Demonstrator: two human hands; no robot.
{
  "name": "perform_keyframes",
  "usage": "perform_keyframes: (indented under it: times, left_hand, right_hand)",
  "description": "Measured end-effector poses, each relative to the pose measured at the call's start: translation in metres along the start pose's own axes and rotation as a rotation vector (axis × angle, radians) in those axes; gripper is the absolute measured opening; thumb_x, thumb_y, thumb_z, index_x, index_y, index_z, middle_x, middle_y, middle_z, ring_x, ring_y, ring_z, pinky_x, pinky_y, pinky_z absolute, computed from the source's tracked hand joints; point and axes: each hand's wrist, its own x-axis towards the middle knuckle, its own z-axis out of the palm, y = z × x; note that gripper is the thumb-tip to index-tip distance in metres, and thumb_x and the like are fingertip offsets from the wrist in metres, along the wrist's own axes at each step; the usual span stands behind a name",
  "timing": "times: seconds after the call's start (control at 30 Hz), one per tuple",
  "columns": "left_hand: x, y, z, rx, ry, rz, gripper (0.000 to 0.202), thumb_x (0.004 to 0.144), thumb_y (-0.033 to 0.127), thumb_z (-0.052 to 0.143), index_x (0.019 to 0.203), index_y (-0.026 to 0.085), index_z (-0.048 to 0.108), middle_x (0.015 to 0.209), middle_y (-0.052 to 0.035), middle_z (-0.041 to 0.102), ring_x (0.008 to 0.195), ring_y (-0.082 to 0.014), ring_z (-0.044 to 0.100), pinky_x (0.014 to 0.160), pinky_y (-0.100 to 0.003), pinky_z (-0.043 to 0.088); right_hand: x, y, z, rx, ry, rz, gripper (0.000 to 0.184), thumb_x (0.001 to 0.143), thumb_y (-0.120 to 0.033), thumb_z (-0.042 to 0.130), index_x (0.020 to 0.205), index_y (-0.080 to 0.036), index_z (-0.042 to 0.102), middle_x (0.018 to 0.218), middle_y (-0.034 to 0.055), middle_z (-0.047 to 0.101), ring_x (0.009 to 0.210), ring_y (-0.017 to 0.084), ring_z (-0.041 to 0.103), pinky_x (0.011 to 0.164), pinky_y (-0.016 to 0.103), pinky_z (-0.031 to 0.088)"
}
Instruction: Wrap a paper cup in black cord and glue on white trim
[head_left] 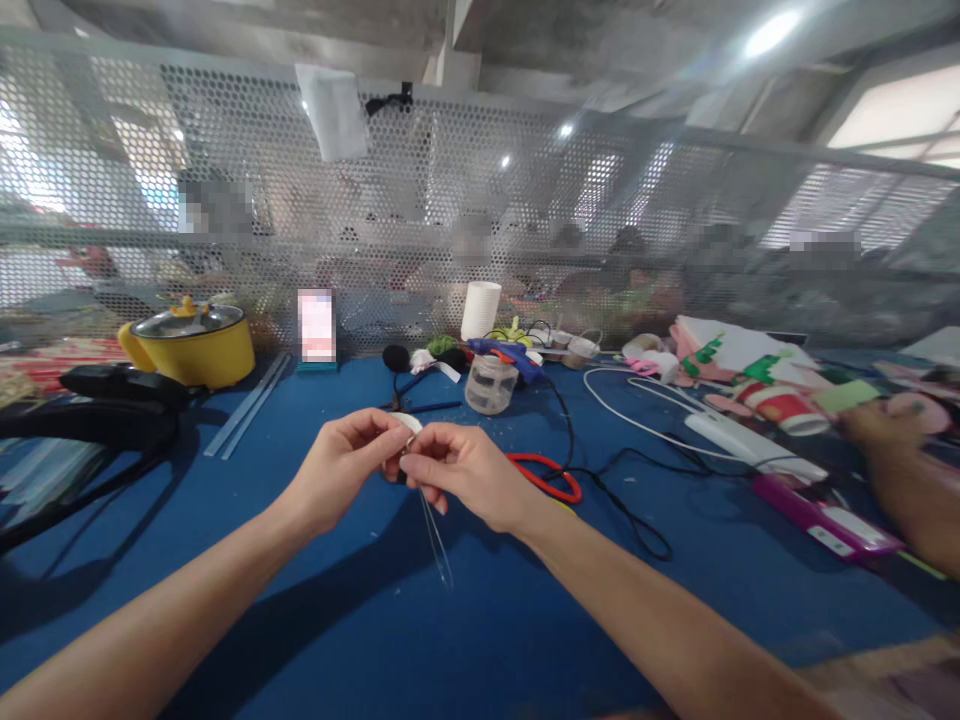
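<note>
My left hand [341, 465] and my right hand [461, 470] meet above the blue table [315, 620], fingertips almost touching. A thin, looped, shiny wire [433, 540] hangs below my right hand, whose fingers are pinched on it. My left fingers are also closed in a pinch, but what is between them is too small and covered to name. Just behind the fingertips shows a white rounded piece [407, 422]; whether a hand touches it I cannot tell. A small dark bit near the right fingertips is partly hidden.
A clear jar [490, 385] with a blue glue gun [517, 358] stands beyond my hands. Right of them lie a red ring [555, 492], black cords and a white power strip [754, 447]. A yellow pot [196, 345] is left. Another person's hand [892, 450] is far right.
</note>
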Motion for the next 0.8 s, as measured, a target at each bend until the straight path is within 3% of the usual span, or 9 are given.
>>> perform_keyframes:
  times: [0.4, 0.8]
  left_hand:
    - [0.0022, -0.0020, 0.0006, -0.067, 0.031, 0.035, 0.018, 0.064, 0.028, 0.068, 0.062, 0.014, 0.057, 0.055, 0.0024, 0.056, 0.051, -0.0066, 0.046, 0.050, -0.019, 0.038]
    - [0.0016, -0.0009, 0.0023, -0.099, 0.068, 0.028, 0.021, 0.061, 0.029, 0.070, 0.061, 0.014, 0.056, 0.052, 0.0028, 0.056, 0.050, -0.0067, 0.047, 0.050, -0.019, 0.039]
  right_hand:
    - [-0.0023, -0.0030, 0.0001, -0.263, 0.068, 0.011, 0.016, 0.070, -0.029, 0.061, 0.069, -0.015, 0.056, 0.056, -0.0029, 0.053, 0.046, 0.006, 0.045, 0.042, 0.020, 0.037]
    - [-0.0020, -0.0059, 0.0031, -0.196, 0.031, 0.046, 0.014, 0.071, -0.027, 0.061, 0.071, -0.014, 0.057, 0.056, -0.0034, 0.052, 0.046, 0.006, 0.047, 0.042, 0.019, 0.040]
